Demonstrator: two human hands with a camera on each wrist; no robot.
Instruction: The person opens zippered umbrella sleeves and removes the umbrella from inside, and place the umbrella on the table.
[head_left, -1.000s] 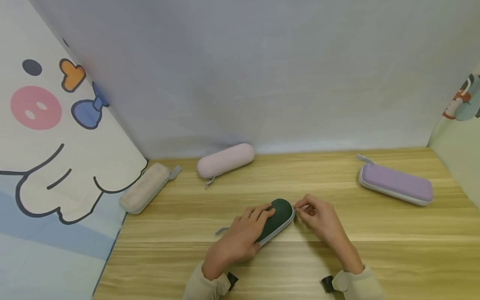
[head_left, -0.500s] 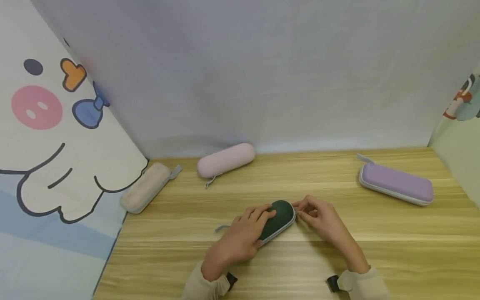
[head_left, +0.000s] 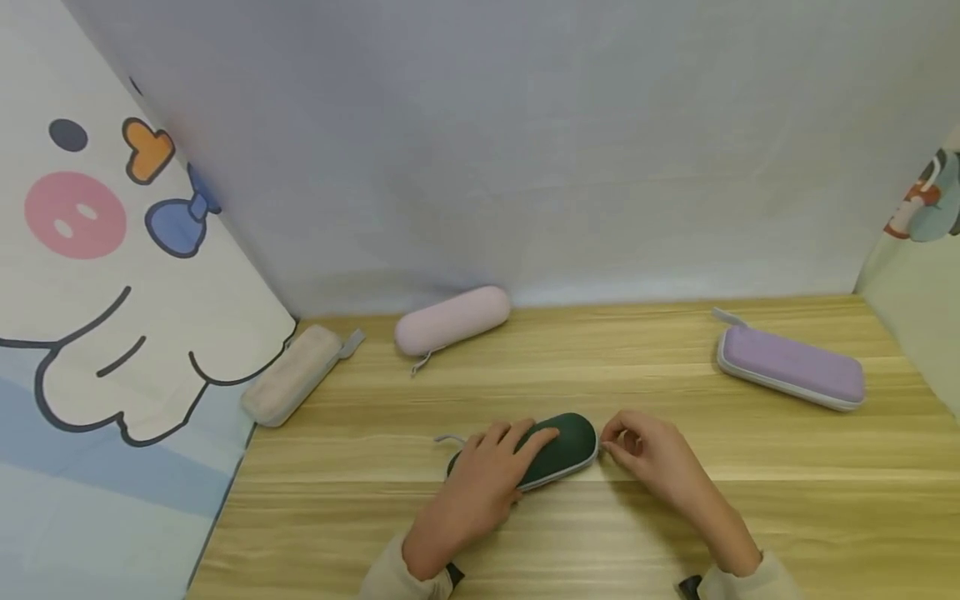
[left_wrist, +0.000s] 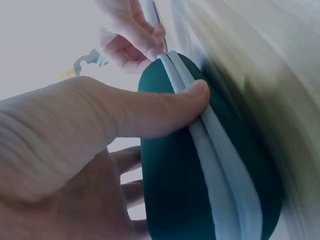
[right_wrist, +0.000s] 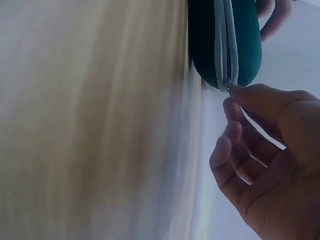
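A dark green zippered case (head_left: 564, 447) with grey zipper tape lies on the table in front of the person. My left hand (head_left: 480, 477) grips it from the near left, fingers spread over its top. In the left wrist view the left thumb (left_wrist: 172, 107) presses on the zipper seam, which runs along the side. At the case's right end my right hand (head_left: 651, 454) pinches the small zipper pull (right_wrist: 229, 86) between thumb and forefinger. The seam looks closed where it shows. A grey strap (head_left: 448, 438) sticks out at the left end, partly behind the left hand.
A beige case (head_left: 294, 377) lies at the table's left edge, a pink rounded case (head_left: 452, 321) at the back. Over on the right rests a purple case (head_left: 793, 365) with a grey strap. A pale cloth backdrop (head_left: 525, 150) rises behind the wood-grain table (head_left: 750, 467).
The green case has swung round so its right end sits farther right and nearer the person. My right hand moved along with that end, while the left kept its grip.
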